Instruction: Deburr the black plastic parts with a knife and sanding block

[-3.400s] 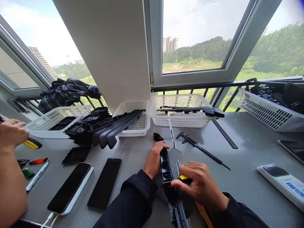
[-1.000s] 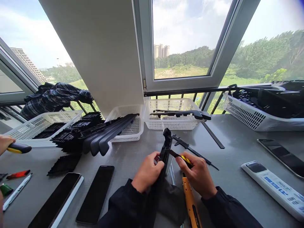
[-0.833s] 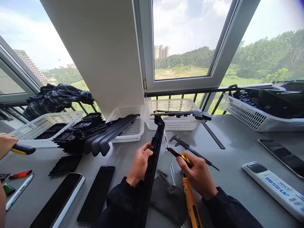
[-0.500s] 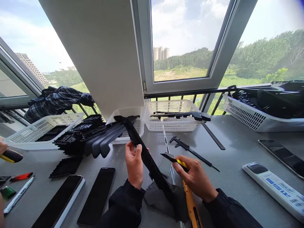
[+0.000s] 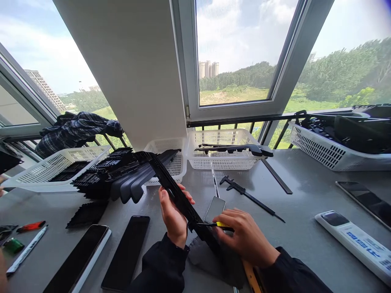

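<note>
My left hand (image 5: 173,219) is wrapped around the middle of a long black plastic trim part (image 5: 166,179), which slants from upper left to lower right. In my right hand (image 5: 246,236) is a utility knife (image 5: 224,225) with a yellow and black handle. Its blade reaches the edge of the trim, just below my left hand; whether it cuts in is too small to tell. A dark grey cloth-like piece (image 5: 203,256) lies under the trim's lower end. Beside it, partly behind my right hand, is an orange tool (image 5: 252,278).
Black calipers (image 5: 244,193) lie right of centre. White baskets (image 5: 222,162) line the back, with stacked black parts (image 5: 97,171) at left. Phones (image 5: 126,252) lie front left, and a white device (image 5: 354,240) is at right. A co-worker's hand (image 5: 2,179) shows at the left edge.
My right hand has moved left and down, bringing the knife blade to the trim. The trim has shifted slightly left. At far left, the co-worker's yellow and black tool has gone from view.
</note>
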Action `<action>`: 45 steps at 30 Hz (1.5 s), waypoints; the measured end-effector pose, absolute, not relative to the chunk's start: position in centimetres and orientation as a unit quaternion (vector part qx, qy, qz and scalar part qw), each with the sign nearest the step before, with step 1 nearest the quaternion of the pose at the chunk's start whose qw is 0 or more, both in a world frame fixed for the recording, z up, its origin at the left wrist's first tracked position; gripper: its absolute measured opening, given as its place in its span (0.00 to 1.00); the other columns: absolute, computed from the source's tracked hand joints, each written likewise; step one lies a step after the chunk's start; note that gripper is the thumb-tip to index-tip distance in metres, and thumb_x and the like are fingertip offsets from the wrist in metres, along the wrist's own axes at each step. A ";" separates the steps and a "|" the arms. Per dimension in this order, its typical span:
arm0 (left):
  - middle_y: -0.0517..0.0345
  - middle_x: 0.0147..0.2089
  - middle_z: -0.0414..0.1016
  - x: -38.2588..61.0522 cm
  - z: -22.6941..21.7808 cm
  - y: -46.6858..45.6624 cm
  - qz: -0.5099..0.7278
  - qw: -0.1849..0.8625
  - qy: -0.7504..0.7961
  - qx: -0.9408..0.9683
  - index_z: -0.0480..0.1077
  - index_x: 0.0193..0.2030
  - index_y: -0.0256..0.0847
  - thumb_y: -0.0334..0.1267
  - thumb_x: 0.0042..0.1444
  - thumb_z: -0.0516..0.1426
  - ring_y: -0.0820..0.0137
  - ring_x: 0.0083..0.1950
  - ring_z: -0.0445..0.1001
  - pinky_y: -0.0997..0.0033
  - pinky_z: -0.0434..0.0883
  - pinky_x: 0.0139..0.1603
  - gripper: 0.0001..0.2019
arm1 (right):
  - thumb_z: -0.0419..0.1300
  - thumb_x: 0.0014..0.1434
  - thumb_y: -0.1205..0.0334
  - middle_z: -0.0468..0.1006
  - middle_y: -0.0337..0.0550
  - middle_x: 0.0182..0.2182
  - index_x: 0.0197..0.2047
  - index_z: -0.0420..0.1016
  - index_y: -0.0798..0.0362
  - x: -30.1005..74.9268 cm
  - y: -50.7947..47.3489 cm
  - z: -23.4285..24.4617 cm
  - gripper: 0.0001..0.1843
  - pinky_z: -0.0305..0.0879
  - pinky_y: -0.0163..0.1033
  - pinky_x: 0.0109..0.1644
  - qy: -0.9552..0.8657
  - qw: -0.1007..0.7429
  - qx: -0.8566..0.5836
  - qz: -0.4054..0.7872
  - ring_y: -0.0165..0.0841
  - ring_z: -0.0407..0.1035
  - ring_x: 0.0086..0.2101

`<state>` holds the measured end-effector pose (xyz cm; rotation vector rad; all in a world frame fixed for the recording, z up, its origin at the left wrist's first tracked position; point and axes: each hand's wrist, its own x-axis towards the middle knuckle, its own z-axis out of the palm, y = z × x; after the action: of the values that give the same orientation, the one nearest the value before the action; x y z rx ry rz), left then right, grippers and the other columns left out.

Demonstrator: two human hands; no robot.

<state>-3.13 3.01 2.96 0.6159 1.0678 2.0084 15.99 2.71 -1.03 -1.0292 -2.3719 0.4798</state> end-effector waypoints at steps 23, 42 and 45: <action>0.48 0.68 0.70 -1.0 0.3 1.8 0.589 0.553 0.364 0.463 0.60 0.67 0.54 0.45 0.64 0.68 0.53 0.62 0.80 0.55 0.81 0.56 0.30 | 0.51 0.79 0.48 0.81 0.40 0.29 0.38 0.79 0.49 16.9 3.4 -0.5 0.22 0.60 0.36 0.35 -0.779 0.377 -0.464 0.187 0.35 0.75 0.31; 0.46 0.64 0.77 -0.4 -0.1 1.0 0.620 0.449 0.396 0.507 0.42 0.81 0.54 0.49 0.71 0.61 0.59 0.58 0.81 0.54 0.77 0.62 0.41 | 0.50 0.77 0.38 0.66 0.34 0.17 0.21 0.64 0.49 17.7 3.9 -0.5 0.36 0.53 0.36 0.27 -0.766 0.411 -0.476 0.132 0.29 0.63 0.19; 0.43 0.61 0.79 -0.4 -0.1 0.8 0.629 0.400 0.422 0.516 0.54 0.78 0.49 0.52 0.72 0.58 0.56 0.56 0.81 0.53 0.77 0.62 0.33 | 0.51 0.76 0.36 0.69 0.35 0.19 0.23 0.68 0.50 17.8 3.8 -0.5 0.35 0.55 0.35 0.28 -0.762 0.405 -0.485 0.144 0.29 0.66 0.21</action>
<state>-0.36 0.84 -0.13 1.3065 1.0665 1.5910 17.77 3.83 -0.55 -1.2237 -1.9239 0.3625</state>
